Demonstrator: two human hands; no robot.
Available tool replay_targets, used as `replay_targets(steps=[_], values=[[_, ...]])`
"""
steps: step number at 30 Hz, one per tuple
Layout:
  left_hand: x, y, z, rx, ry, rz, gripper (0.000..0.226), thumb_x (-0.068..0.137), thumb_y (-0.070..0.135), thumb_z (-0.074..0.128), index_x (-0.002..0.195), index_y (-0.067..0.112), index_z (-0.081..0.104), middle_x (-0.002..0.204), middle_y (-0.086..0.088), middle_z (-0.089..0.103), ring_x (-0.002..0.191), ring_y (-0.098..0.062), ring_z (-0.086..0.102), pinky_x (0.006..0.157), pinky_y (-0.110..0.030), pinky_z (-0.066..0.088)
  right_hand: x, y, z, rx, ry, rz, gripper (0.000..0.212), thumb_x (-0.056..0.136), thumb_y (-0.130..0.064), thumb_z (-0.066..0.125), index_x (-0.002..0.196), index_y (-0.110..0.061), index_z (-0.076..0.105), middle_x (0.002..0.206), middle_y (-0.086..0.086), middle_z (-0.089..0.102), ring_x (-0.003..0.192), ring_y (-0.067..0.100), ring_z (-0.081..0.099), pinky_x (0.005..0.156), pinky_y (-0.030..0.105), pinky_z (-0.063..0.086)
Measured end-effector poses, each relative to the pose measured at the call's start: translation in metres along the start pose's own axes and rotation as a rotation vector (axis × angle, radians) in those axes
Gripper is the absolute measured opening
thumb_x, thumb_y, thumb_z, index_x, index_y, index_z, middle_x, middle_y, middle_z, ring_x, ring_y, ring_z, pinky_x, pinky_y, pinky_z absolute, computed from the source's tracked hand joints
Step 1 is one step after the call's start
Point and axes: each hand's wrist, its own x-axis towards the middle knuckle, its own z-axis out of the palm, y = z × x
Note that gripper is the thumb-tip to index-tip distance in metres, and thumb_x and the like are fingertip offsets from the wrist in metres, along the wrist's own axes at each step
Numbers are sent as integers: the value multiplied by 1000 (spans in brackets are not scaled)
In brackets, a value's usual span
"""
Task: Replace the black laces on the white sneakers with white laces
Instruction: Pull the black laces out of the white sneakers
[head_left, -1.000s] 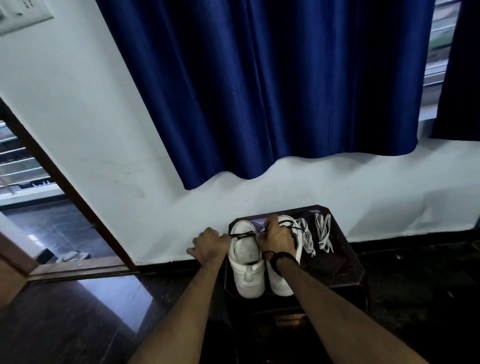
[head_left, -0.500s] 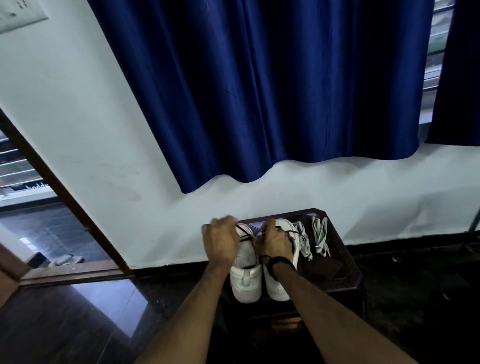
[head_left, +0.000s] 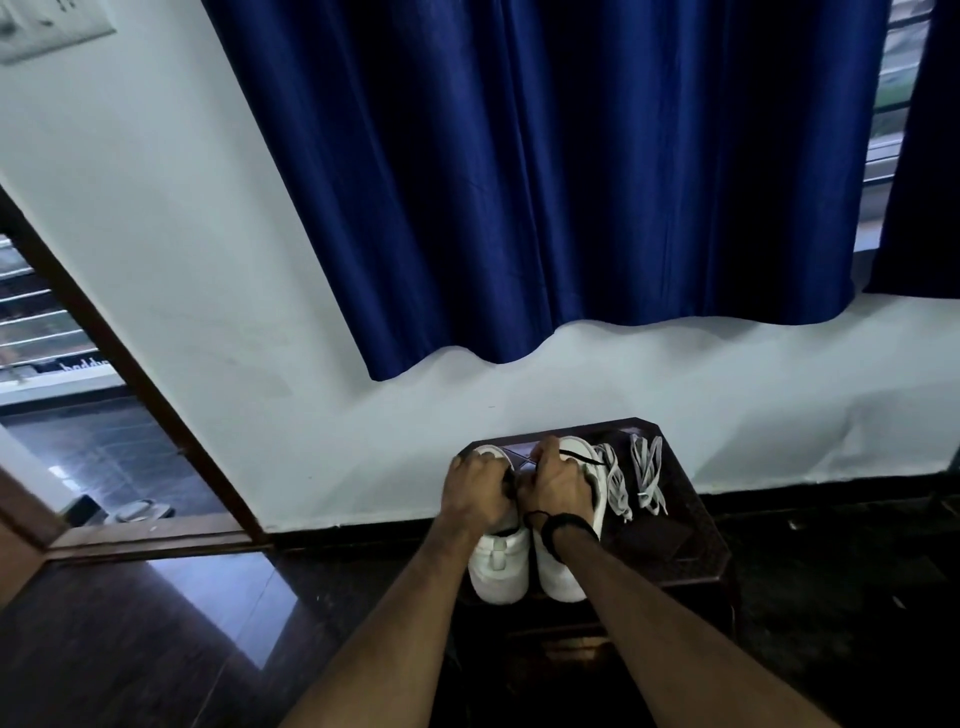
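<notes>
1. On the dark tabletop (head_left: 696, 545) stand two white sneakers (head_left: 500, 569), side by side, heels toward me.
2. Both my hands sit over them: my left hand (head_left: 480, 491) curls its fingers on the left shoe's black lace (head_left: 508, 480); my right hand (head_left: 553, 486) grips the right shoe's top.
3. Two white laces (head_left: 647, 478) lie bundled just right of the shoes.
4. One black band (head_left: 569, 525) circles my right wrist.

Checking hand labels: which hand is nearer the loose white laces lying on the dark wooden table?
Right. The right hand rests on the right white sneaker, beside the loose white laces; the left hand is on the far sneaker.
</notes>
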Motion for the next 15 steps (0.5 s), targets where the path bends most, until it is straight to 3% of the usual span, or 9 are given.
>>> replay_targets(steps=[3,5,7,10,12,15], values=[[-7,0,8,26,205,29,29,75,34,44,70,21,70,78,3,68,82,-20,63,70,-30,40,1,-2,-1,4,2,-1,33,81,-30,55,111,-19,44,90,11,68,88,31,65,69,34,43],[-10,-4,9,0,381,-60,21,80,25,51,68,23,68,72,5,65,77,-19,60,68,-32,34,0,-3,-2,25,11,12,33,79,-30,57,108,-21,44,88,11,67,88,31,65,70,34,45],[-9,-14,1,-187,616,-319,15,86,17,61,75,24,69,76,4,64,76,-23,59,68,-34,33,-1,-4,-2,37,28,16,32,78,-29,58,107,-23,45,88,11,67,87,31,65,70,34,46],[0,-35,-21,-678,908,-860,14,94,20,57,89,19,71,94,-5,66,90,-30,60,78,-35,33,-3,-4,-4,20,36,9,31,79,-30,57,107,-23,45,89,11,65,87,31,64,72,33,45],[5,-47,-27,-892,935,-1114,20,98,25,51,97,16,69,104,-8,66,98,-33,60,84,-37,39,-4,-5,-5,22,26,14,31,80,-29,58,107,-23,45,90,11,64,89,31,62,73,33,44],[2,-39,-24,-962,764,-1077,21,97,27,50,106,16,65,113,-12,66,107,-35,60,86,-42,48,-5,-5,-7,24,22,18,32,80,-29,58,109,-23,46,92,12,64,91,32,62,75,34,45]])
